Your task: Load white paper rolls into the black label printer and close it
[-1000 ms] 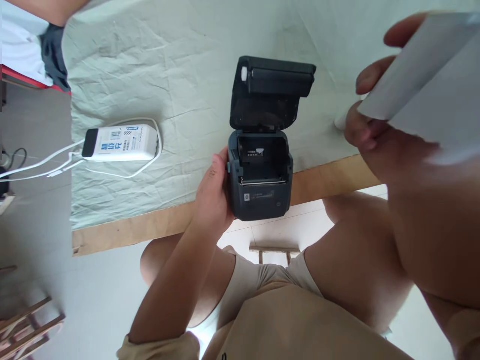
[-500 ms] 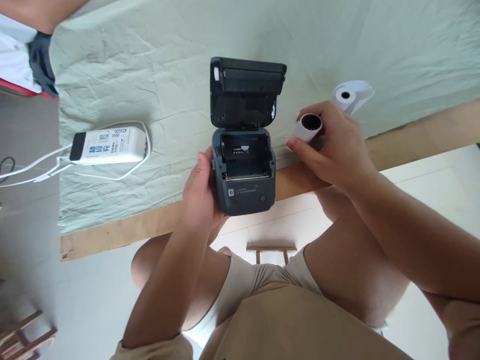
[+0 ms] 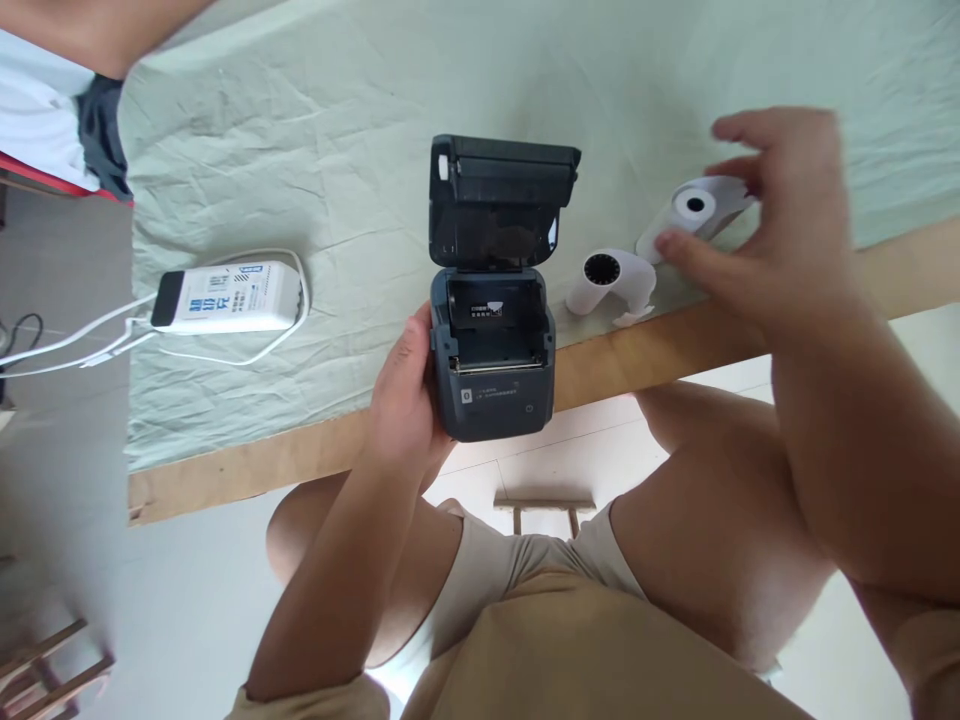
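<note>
My left hand (image 3: pixel 409 385) is wrapped round the left side of a dark label printer (image 3: pixel 495 400), holding it at the table's near edge. The printer's lid (image 3: pixel 502 205) stands swung back, and its paper bay looks bare inside. To the right, a paper roll with a wide black core (image 3: pixel 585 292) stands on the cloth, its loose end curling out. A second white paper roll (image 3: pixel 667 232) with a small core is beside it. Over this second roll my right hand (image 3: pixel 780 215) is spread, thumb and fingers apart; whether the thumb touches the roll I cannot tell.
A white power adapter (image 3: pixel 240 298) with cables lies on the green cloth (image 3: pixel 360 130) at left. Bare wooden board (image 3: pixel 247 470) shows along the table's near edge. Another person's arm (image 3: pixel 105 30) reaches in at top left. Wooden stools (image 3: pixel 544 503) stand on the floor.
My right hand has let go of the black-cored paper roll, leaving it standing on the cloth, and moved right to the second roll. My left hand still holds the printer.
</note>
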Tool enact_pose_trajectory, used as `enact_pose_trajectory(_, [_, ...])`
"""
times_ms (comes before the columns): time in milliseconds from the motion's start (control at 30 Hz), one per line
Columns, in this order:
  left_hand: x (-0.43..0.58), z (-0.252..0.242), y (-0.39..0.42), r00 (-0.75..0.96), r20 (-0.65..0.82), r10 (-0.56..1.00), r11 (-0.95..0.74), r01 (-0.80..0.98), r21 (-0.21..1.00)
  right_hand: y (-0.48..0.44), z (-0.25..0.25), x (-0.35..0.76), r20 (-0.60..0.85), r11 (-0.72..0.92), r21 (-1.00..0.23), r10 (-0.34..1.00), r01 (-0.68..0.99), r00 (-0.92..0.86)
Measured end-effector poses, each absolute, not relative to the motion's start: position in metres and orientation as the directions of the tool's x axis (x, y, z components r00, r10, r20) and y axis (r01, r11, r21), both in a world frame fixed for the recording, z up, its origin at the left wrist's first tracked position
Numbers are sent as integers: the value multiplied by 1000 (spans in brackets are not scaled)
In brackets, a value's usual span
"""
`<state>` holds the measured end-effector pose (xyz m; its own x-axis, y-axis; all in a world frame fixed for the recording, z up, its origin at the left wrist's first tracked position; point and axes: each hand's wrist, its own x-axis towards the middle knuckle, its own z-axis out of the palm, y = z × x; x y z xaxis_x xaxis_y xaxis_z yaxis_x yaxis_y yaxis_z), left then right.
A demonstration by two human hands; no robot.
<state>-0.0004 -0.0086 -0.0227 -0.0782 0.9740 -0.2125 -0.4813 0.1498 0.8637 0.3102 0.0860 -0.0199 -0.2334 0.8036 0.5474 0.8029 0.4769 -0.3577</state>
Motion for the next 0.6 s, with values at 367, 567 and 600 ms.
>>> enact_pose_trajectory(367, [-3, -25, -11, -78, -194, 978, 142, -435, 889, 88, -16, 292, 268, 103, -498, 963, 861, 40])
enact_pose_trajectory(567, [0, -24, -10, -71, -176, 982, 127, -440, 889, 82, -17, 291, 242, 117, -466, 970, 877, -1])
enact_pose_trajectory(600, [0, -23, -10, -60, -169, 984, 126, -438, 890, 82, -17, 291, 254, 133, -450, 967, 883, -17])
